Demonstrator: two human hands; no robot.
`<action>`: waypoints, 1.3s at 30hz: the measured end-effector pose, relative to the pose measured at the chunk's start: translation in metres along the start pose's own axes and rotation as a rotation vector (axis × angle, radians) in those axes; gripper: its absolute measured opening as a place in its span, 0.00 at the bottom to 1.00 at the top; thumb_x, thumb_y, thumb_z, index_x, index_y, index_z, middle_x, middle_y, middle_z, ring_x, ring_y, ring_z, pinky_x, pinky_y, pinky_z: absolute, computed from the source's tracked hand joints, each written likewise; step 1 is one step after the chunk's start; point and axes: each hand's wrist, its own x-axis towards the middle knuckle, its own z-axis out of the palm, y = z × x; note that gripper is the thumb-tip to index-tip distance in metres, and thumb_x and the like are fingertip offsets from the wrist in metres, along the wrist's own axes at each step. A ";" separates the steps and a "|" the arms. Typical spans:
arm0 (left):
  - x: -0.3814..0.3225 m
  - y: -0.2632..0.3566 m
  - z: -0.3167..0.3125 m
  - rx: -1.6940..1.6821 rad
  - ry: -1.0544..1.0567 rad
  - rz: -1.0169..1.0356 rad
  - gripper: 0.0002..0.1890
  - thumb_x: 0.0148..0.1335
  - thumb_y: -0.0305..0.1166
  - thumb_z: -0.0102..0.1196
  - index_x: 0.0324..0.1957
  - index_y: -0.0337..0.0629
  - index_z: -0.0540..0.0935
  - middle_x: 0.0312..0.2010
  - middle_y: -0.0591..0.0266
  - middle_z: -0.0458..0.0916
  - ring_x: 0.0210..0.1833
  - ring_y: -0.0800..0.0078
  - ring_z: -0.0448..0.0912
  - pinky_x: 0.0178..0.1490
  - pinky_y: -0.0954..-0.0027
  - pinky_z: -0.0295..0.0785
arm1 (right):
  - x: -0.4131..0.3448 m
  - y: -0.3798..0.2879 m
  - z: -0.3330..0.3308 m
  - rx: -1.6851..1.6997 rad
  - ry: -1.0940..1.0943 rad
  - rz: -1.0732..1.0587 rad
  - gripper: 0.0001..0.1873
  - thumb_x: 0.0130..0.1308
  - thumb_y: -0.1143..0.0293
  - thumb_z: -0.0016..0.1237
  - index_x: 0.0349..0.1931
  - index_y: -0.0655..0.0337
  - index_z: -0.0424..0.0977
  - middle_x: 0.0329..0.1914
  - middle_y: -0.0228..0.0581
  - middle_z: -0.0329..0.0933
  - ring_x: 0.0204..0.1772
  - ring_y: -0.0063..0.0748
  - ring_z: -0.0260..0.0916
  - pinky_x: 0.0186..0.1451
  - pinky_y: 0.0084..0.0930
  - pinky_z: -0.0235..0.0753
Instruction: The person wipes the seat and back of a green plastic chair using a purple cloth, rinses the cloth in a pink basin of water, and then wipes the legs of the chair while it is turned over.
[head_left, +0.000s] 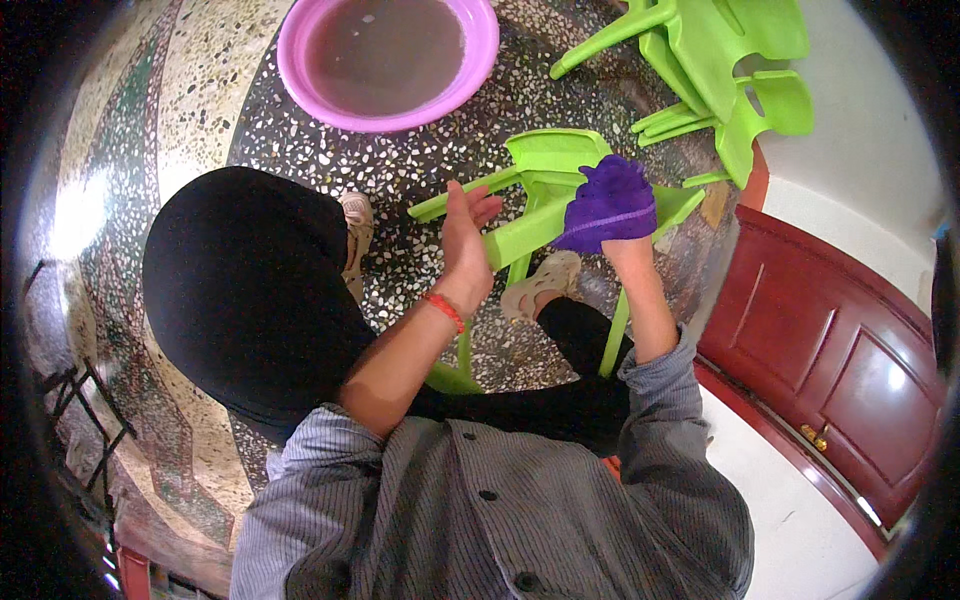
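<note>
A small lime-green plastic chair (534, 227) is tilted before me, between my legs. My left hand (466, 255), with a red cord bracelet at the wrist, rests its palm against the near end of one chair part; its fingers are stretched out, not wrapped around it. My right hand (628, 251) holds a purple cloth (611, 206) against the chair's right side. The cloth covers most of that hand's fingers. Some of the chair's legs are partly hidden behind my arms and knees.
A pink-purple basin (480, 37) of murky water stands on the speckled terrazzo floor (292, 150). Several green chairs (701, 60) are piled by the white wall at upper right. A dark red panelled door (817, 345) is to the right; a black metal frame (90, 420) lies far left.
</note>
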 end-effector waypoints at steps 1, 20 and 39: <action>0.000 -0.001 -0.001 0.003 0.001 -0.005 0.37 0.63 0.63 0.33 0.54 0.37 0.71 0.47 0.54 0.75 0.54 0.65 0.70 0.58 0.60 0.66 | 0.002 -0.004 -0.003 -0.048 -0.030 -0.012 0.15 0.52 0.72 0.53 0.40 0.64 0.71 0.37 0.44 0.74 0.43 0.44 0.70 0.49 0.35 0.69; 0.004 -0.006 -0.002 0.002 -0.019 0.085 0.34 0.64 0.61 0.33 0.50 0.37 0.74 0.41 0.56 0.77 0.49 0.67 0.71 0.55 0.62 0.66 | -0.004 -0.040 -0.014 -0.291 -0.054 -0.103 0.04 0.49 0.72 0.49 0.24 0.61 0.71 0.27 0.47 0.71 0.36 0.52 0.68 0.41 0.44 0.67; 0.003 -0.004 -0.006 0.051 0.002 0.069 0.36 0.64 0.62 0.32 0.51 0.37 0.73 0.44 0.55 0.76 0.51 0.66 0.71 0.56 0.62 0.66 | -0.007 -0.054 0.002 -0.094 0.044 -0.150 0.08 0.49 0.66 0.51 0.24 0.61 0.71 0.27 0.48 0.71 0.36 0.52 0.69 0.42 0.45 0.67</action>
